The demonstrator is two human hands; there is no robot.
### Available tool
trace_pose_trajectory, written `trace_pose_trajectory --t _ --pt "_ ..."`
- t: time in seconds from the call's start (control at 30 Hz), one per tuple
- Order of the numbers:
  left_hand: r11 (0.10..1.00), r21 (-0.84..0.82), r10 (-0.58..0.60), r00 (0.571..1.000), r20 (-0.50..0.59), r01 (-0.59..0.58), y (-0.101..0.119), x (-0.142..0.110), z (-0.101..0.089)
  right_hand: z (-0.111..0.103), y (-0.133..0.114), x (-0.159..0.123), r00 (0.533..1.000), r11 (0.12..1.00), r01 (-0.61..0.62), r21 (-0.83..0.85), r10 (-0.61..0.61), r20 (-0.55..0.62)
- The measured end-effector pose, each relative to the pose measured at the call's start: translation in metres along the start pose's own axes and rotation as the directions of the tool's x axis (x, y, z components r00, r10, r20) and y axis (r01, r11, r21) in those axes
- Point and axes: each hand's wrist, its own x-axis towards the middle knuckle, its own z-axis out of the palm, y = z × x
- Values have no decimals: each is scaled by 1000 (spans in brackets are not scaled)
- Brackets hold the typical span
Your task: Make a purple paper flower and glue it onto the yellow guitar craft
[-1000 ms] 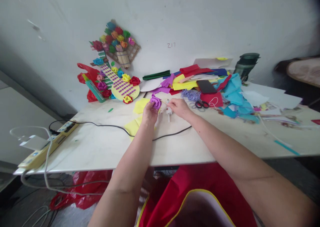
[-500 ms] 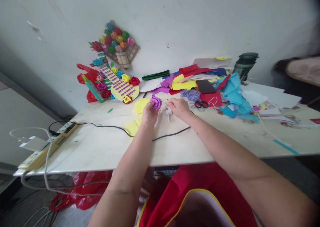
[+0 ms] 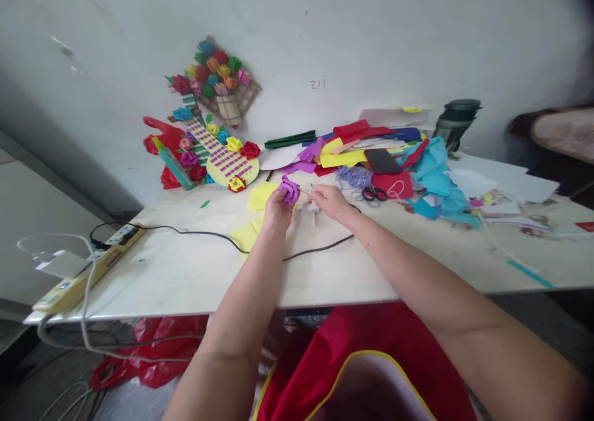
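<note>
A purple paper flower (image 3: 290, 189) is pinched in my left hand (image 3: 277, 211), its petals turned up and to the right. My right hand (image 3: 328, 200) is closed on a thin stick (image 3: 303, 191) whose left end reaches the flower's edge. Whether the stick touches the petals I cannot tell. Just below the right hand stands a small white tool (image 3: 313, 210), perhaps a glue gun, partly hidden by the fingers. Sheets of yellow paper (image 3: 250, 232) lie under and beside my left hand.
A black cable (image 3: 320, 248) crosses the table from the power strip (image 3: 88, 272). Scissors (image 3: 374, 194), purple yarn (image 3: 353, 176), a phone (image 3: 383, 161) and blue crepe paper (image 3: 434, 173) lie right. A flower-decorated paper guitar (image 3: 232, 166) and glue bottle (image 3: 175, 166) stand left; a dark bottle (image 3: 456, 125) stands back right.
My right hand has shifted very slightly, and the stick stays by the purple flower. My left hand keeps its hold on the flower almost unmoved.
</note>
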Motion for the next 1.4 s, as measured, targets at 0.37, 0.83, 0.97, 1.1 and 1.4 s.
trace_pose_trajectory --t 0.37,0.83,0.97,1.1,1.4 --pt "998 49 41 999 22 -42 -3 5 -4 -5 -13 -7 991 904 -40 -426 -20 -135" --pt "903 262 347 938 28 -341 -3 8 -8 0 0 -3 1000 991 7 -130 -9 -13" --pt "882 233 416 909 21 -409 -1 5 -5 -1 -2 -4 1000 962 16 -274 -14 10" --pt "894 193 411 911 9 -405 2 5 -4 -2 -2 -4 999 949 28 -315 -17 39" --pt "932 128 344 938 -29 -338 2 10 -7 2 -6 -7 998 935 -19 -355 -4 -64"
